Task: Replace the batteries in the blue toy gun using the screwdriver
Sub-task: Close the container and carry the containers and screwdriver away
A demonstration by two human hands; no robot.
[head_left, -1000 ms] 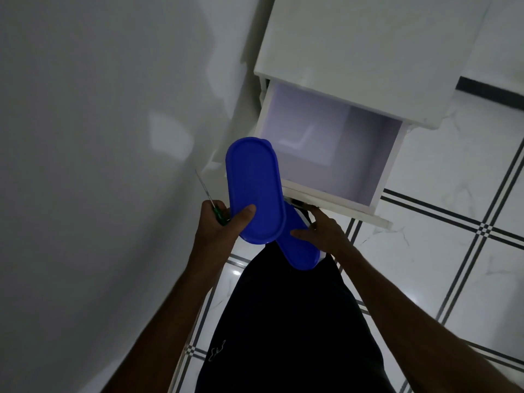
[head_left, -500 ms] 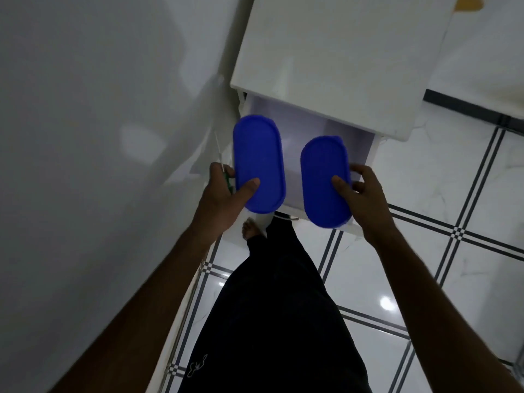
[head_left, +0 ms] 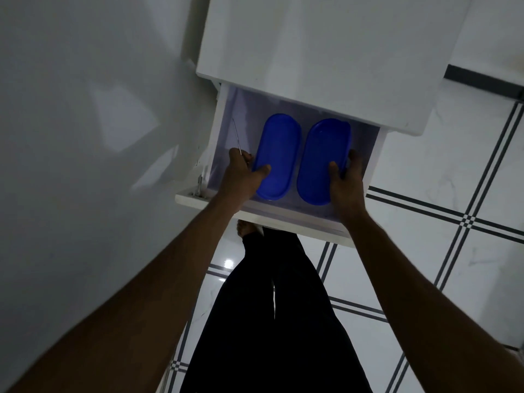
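**Both hands on blue oval containers inside the open drawer**

Nearest the camera, the person's dark trousers (head_left: 278, 321) fill the lower middle of the view, standing on a white tiled floor (head_left: 425, 222) with thin dark grid lines. One bare foot (head_left: 246, 227) shows just below the drawer's front edge.

Both bare forearms reach up from the bottom corners toward the white drawer (head_left: 255, 215), which is pulled out from under a white cabinet top (head_left: 326, 52).

The left hand (head_left: 241, 177) sits at the left side of the drawer. Its thumb lies pressed flat on the lid of the left blue container (head_left: 279, 148), while the other fingers curl down behind the container's left edge, so their exact spread cannot be seen. The same hand also grips the screwdriver (head_left: 237, 137): its thin metal shaft sticks out past the knuckles, pointing toward the drawer's back left corner. The handle is hidden in the fist.

The right hand (head_left: 344, 180) is at the right side of the drawer. Its thumb rests on top of the right blue container (head_left: 323, 157) and its fingers wrap around that container's right edge, closed against it.

The two containers lie side by side within the drawer, long sides nearly touching, both lengthwise front to back.

The blue toy gun is not visible anywhere around the drawer.
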